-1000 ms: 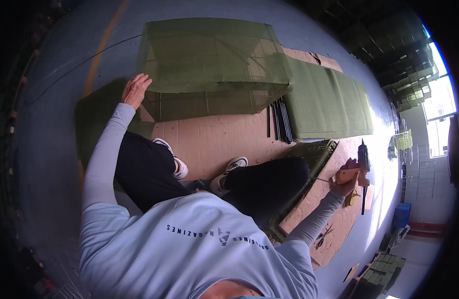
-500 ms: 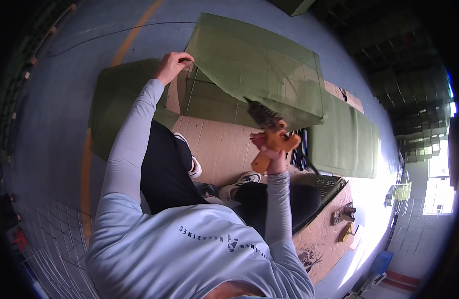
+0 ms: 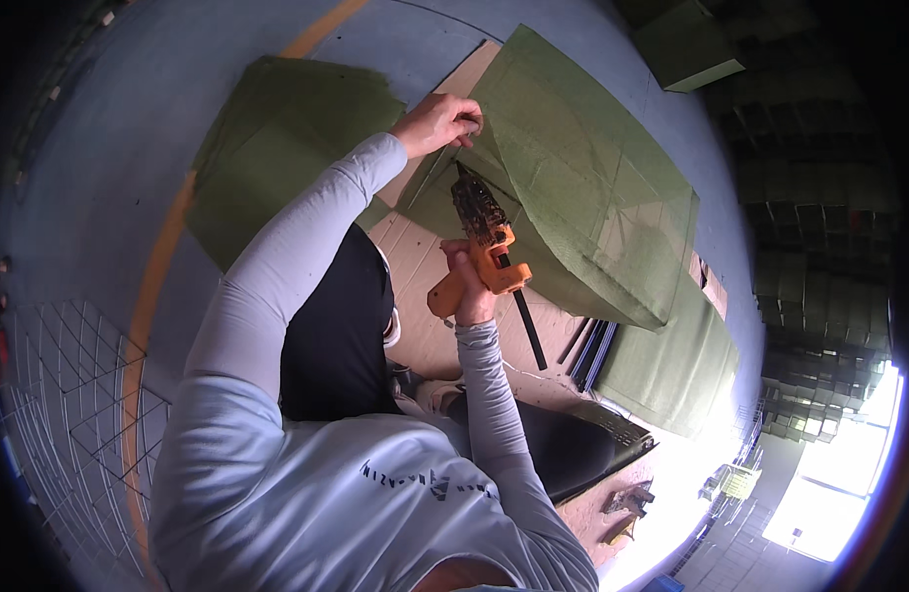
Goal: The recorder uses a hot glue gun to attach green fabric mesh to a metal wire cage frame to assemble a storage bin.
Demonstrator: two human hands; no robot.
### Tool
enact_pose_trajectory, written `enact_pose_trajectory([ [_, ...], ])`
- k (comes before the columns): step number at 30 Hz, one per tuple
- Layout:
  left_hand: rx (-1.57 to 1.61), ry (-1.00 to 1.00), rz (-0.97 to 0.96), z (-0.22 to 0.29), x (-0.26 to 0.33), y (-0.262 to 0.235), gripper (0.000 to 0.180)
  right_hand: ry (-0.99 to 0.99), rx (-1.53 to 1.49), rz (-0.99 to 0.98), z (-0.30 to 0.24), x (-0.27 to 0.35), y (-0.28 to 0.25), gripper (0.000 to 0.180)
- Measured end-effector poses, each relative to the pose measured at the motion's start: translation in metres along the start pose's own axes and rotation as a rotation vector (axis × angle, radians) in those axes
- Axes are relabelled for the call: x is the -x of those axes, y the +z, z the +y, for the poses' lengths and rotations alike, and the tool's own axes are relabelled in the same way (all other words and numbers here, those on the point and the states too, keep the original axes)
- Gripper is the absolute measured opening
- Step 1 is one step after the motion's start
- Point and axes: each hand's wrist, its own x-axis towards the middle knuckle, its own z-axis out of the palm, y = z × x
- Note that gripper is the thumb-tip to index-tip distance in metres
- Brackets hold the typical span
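Note:
My left hand [image 3: 442,124] pinches the near-left edge of a green mesh sheet [image 3: 592,148], which drapes over a thin wire box frame. Below that hand, my right hand [image 3: 471,288] grips an orange hot glue gun [image 3: 492,259]. Dark, crusted residue covers the gun's front, and a black glue stick [image 3: 530,331] juts from its back. The nozzle points away from me, close under my left fingers at the frame's corner; whether it touches the frame I cannot tell. Part of the wire frame is hidden under the mesh.
Cardboard [image 3: 415,257] lies under the work. Several black glue sticks [image 3: 594,353] rest beside another green mesh piece [image 3: 671,365] on the right. More green mesh [image 3: 287,148] is at the left. Wire grids [image 3: 74,414] stand lower left, and green boxes [image 3: 819,247] are stacked far right.
The glue gun has swung left and forward, bringing its nozzle near my left hand. That hand still pinches the mesh edge. The whole view has shifted and turned.

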Motion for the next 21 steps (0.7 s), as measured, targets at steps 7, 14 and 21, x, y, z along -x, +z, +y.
enact_pose_trajectory([
  [7,-0.091,0.146,0.058,0.003,-0.004,0.008,0.01,-0.014,0.055,0.007,0.003,-0.002,0.001,0.016],
  [14,-0.154,0.167,0.074,0.005,-0.003,0.01,0.009,-0.016,0.065,0.056,0.006,-0.008,0.009,0.016],
  [21,-0.282,0.228,0.115,0.004,-0.005,0.009,0.008,-0.009,0.107,0.054,0.005,-0.004,0.005,0.014],
])
